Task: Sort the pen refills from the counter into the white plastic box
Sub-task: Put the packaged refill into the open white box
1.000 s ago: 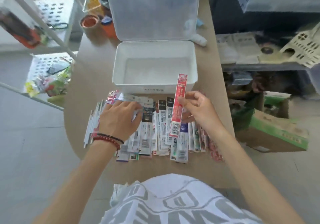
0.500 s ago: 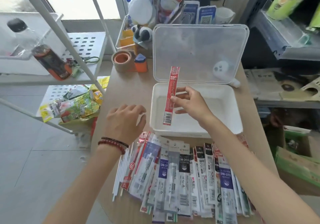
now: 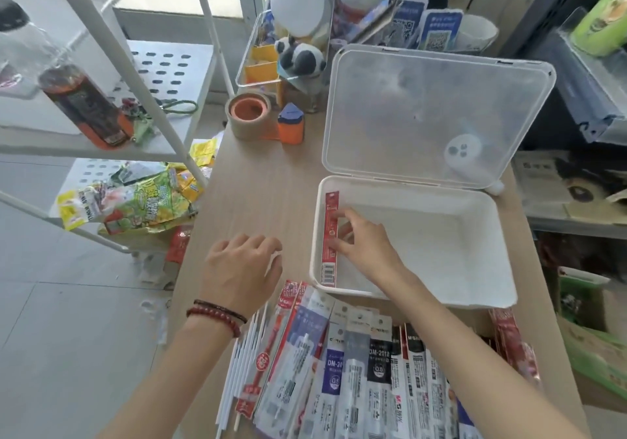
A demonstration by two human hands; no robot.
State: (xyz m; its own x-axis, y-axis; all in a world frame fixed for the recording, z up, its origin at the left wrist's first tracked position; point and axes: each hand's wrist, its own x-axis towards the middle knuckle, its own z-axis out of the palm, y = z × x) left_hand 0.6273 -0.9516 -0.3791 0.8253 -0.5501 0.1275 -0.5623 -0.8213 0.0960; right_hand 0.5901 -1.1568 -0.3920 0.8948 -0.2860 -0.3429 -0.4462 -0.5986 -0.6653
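While the right hand [image 3: 364, 242] is pinching 1 red refill pack [image 3: 330, 235] against the white plastic box's [image 3: 481, 289] left wall, the left hand [image 3: 242, 269] is hovering empty, fingers spread; releasing early risks it toppling onto the tabletop [image 3: 268, 184].

A red refill packet [image 3: 330, 235] with a white barcode end is seen in the white plastic box [image 3: 475, 269]; dark red beads [image 3: 217, 315] are worn at the left wrist; an orange-cored tape roll [image 3: 249, 114] is seen on pale wood-grain counter [image 3: 264, 184]

R hand [image 3: 368, 245] fingers hold red refill pack [image 3: 330, 235] vs white box [image 3: 475, 289] left wall.
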